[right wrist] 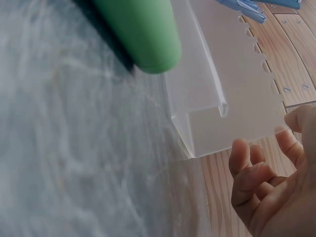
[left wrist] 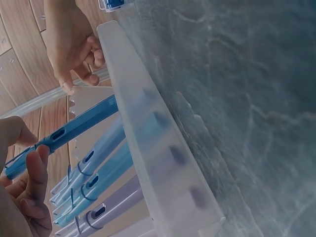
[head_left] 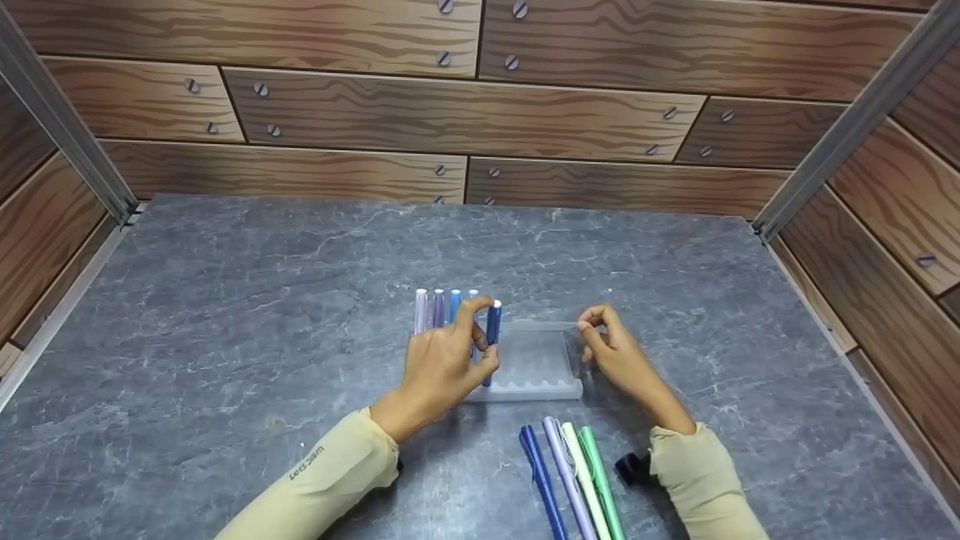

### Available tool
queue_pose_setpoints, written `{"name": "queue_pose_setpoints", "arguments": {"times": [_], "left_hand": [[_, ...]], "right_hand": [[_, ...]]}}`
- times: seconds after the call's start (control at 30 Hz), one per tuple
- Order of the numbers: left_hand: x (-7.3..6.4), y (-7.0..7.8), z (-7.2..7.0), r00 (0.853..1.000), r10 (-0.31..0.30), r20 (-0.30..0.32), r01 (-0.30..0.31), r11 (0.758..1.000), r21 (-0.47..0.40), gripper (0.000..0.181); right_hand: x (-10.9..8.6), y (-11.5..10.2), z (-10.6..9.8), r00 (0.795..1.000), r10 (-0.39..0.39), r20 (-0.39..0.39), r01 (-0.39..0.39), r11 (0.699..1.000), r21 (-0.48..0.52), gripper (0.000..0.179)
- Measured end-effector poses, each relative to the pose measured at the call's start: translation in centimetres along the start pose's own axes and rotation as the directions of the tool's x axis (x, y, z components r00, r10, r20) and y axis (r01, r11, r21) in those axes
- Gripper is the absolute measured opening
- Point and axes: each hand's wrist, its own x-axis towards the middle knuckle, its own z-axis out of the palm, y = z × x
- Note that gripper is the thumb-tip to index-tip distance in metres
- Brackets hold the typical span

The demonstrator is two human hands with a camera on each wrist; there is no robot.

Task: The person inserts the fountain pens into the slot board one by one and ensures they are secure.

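My left hand (head_left: pixel 435 367) pinches a blue marker pen (head_left: pixel 493 322) between thumb and fingers. In the left wrist view this pen (left wrist: pixel 81 129) slants with its lower end at the clear plastic pen case (left wrist: pixel 131 94). To its left a lavender pen (head_left: pixel 421 309), a purple pen (head_left: pixel 439 307) and blue pens (head_left: pixel 455 301) stand side by side in the case. The right half of the case, with its scalloped slots, shows no pens. My right hand (head_left: pixel 619 360) pinches the case's far right corner with thumb and finger; other fingers are loosely curled.
Nearer to me lie a dark blue pen (head_left: pixel 544 480), a lavender pen (head_left: pixel 568 476), a pale green pen (head_left: pixel 587 480) and a green pen (head_left: pixel 602 480). A black object (head_left: pixel 632 469) is by the right sleeve. Wood-patterned walls (head_left: pixel 360 112) enclose the grey marbled table (head_left: pixel 262 285).
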Motion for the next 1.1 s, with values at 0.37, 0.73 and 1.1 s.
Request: {"name": "queue_pose_setpoints", "arguments": {"times": [0.37,0.73,1.1], "left_hand": [[-0.20,-0.05,0.30,0.998,-0.042,0.055,0.042,0.999,0.002,0.055],[-0.12,0.02,0.51,0.994,-0.054,0.100,0.054,0.999,0.006,0.056],[0.37,0.17,0.37,0.985,-0.091,0.147,0.087,0.996,0.036,0.056]], "right_hand": [[-0.14,-0.16,-0.07,1.000,0.003,0.022,-0.003,1.000,0.006,0.011],[-0.34,-0.28,-0.13,0.999,0.024,0.029,-0.024,1.000,0.018,0.013],[-0.21,-0.24,-0.09,0.999,0.033,0.023,-0.033,0.999,0.025,0.014]]}}
